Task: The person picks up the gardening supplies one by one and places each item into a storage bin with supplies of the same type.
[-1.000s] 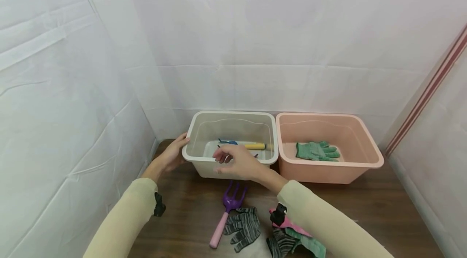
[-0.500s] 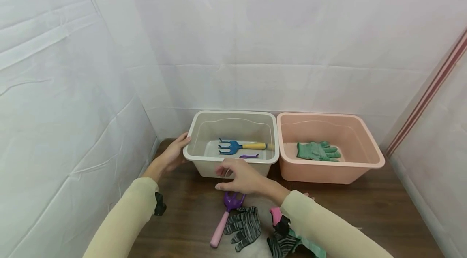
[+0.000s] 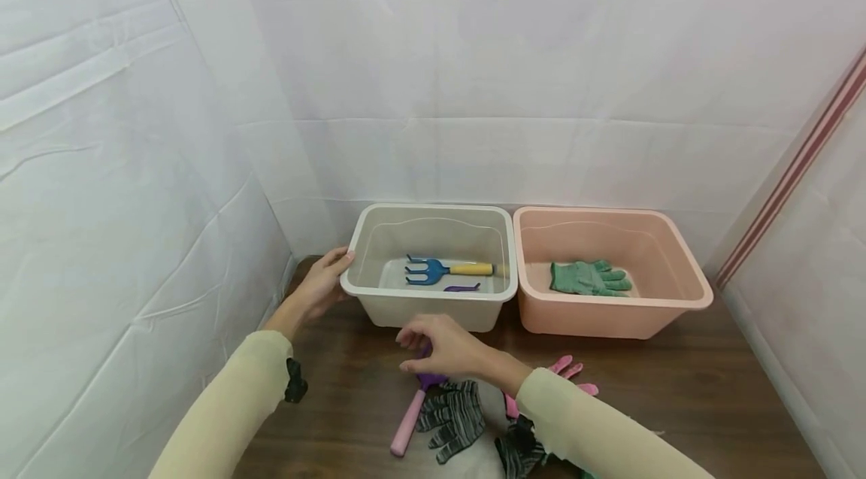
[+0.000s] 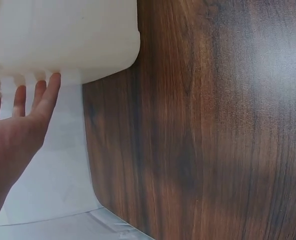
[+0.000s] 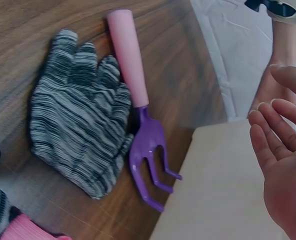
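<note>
My left hand point(image 3: 316, 288) holds the left side of the grey bin point(image 3: 426, 298) at its rim. In the left wrist view, several fingers point(image 4: 47, 97) meet the bin's outer wall; the thumb is hidden there. In the bin lie a blue hand rake point(image 3: 429, 271) with a yellow handle and a small purple piece point(image 3: 462, 288), mostly hidden by the front wall. My right hand point(image 3: 449, 347), loosely bent and holding nothing, hovers over the prongs of a purple hand rake point(image 5: 145, 137) with a pink handle. Beside that rake lies a black-and-grey striped glove point(image 5: 83, 120).
A pink bin point(image 3: 609, 319) stands against the grey one, with a green glove point(image 3: 588, 279) inside. Beneath my right forearm are a pink glove point(image 3: 564, 368) and another striped glove point(image 3: 519, 449), partly covered. White sheets point(image 3: 433, 73) enclose the brown table point(image 3: 325, 419).
My right hand has drawn back from above the grey bin's front, down toward the purple rake, uncovering the blue rake and purple piece. My left hand stays on the bin.
</note>
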Motion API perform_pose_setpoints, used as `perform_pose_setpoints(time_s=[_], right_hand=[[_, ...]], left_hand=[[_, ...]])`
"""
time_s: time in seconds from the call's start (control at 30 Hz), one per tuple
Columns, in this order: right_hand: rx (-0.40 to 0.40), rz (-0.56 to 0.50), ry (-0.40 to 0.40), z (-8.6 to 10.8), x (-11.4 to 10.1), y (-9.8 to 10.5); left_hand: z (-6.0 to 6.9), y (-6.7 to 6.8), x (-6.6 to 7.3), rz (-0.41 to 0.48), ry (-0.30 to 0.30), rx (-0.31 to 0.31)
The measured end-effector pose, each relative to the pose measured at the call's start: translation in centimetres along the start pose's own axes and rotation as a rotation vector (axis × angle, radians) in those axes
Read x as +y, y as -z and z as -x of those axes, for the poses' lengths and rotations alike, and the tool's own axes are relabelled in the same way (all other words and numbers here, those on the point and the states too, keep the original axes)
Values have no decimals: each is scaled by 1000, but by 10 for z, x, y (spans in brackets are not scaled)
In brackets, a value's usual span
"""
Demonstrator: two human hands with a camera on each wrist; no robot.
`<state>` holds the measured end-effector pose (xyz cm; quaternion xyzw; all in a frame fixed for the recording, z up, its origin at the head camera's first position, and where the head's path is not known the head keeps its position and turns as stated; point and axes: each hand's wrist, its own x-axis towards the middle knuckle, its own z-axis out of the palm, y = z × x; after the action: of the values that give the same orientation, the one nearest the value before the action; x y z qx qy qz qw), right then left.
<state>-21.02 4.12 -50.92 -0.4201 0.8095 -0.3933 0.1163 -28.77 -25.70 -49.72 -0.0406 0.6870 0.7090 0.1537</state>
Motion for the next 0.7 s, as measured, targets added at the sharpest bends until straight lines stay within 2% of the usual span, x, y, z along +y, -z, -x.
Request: perform_pose_setpoints(time_s=[0.23,0.47,0.7], right_hand=[[-24,-18,-19,5,7,-12],[-28,27,-35,7,11,-19],[-43,61,-74,8,20,-29]], left_hand=[[2,-1,7,-4,38,1],[-1,0,15,-70,27,-18],[-4,4,14,-102,16,-40]])
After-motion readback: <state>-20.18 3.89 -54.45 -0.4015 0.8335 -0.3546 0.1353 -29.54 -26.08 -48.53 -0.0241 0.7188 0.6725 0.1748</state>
